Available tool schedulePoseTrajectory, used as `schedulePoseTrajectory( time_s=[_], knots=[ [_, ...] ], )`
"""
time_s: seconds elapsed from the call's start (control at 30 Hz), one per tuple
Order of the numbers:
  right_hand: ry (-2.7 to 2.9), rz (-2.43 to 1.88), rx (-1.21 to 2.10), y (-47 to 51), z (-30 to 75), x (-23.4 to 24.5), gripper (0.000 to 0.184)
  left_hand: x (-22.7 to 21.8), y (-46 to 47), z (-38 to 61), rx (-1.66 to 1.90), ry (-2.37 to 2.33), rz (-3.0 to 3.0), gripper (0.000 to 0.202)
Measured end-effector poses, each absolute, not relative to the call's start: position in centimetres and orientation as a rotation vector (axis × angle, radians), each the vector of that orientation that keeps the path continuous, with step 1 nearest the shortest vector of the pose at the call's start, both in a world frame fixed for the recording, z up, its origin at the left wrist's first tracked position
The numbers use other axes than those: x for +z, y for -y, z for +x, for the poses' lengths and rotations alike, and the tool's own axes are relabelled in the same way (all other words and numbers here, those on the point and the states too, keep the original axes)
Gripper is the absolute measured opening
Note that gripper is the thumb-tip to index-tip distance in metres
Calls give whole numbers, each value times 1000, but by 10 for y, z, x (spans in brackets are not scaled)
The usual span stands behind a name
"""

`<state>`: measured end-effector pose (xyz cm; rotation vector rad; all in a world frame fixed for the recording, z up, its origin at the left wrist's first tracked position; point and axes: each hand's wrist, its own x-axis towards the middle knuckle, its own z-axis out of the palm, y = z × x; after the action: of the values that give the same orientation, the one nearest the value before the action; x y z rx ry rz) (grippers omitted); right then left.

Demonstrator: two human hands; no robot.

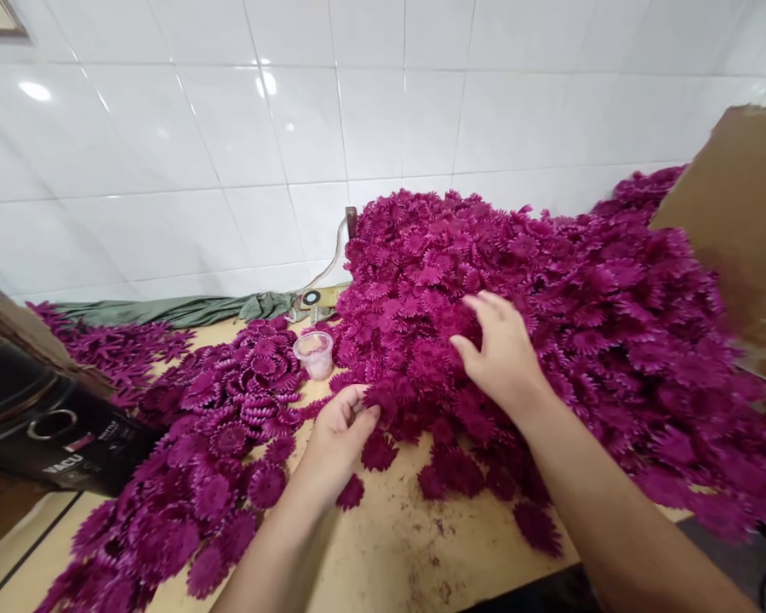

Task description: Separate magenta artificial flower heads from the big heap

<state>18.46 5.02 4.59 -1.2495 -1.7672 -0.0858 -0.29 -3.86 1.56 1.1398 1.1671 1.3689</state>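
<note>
A large heap of magenta fabric flower pieces, round with frilled edges, rises against the wall. My left hand is at the heap's front edge, thumb and fingers pinched on one flower piece. Over the middle of the heap, my right hand has its thumb and fingers apart with nothing between them. Just beyond my left hand stands a small clear plastic cup with pale contents. Several loose flower pieces lie on the tabletop below my hands.
A second pile of magenta pieces spreads along the left. A black box borders it; cardboard leans at the right. Green cloth runs along the white tiled wall. The wooden table is stained near its front edge.
</note>
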Motion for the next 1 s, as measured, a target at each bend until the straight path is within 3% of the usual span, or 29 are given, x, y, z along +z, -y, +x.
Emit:
schedulePoseTrajectory(
  time_s=[0.1, 0.3, 0.43, 0.6, 0.83, 1.0],
  knots=[
    [1971, -1080, 253, -14, 160, 38, 12, 15, 34, 4, 1352, -1160, 1079, 22],
    [2065, -1072, 679, 9, 141, 27, 5, 8, 33, 6, 1349, -1223, 1089, 23],
    [1996, -1073, 678, 9, 143, 25, 8, 4, 27, 0, 1383, -1233, 1135, 22],
    [2048, -1060, 487, 12, 134, 28, 9, 1, 21, -4, 1354, -1379, 1200, 36],
    [1911, -989, 1171, -7, 127, 23, 4, 4, 24, -2, 1316, -1406, 1247, 44],
    [1553, -1024, 1131, -14, 126, 25, 9, 11, 29, 2, 1316, -1418, 1366, 35]
  ],
)
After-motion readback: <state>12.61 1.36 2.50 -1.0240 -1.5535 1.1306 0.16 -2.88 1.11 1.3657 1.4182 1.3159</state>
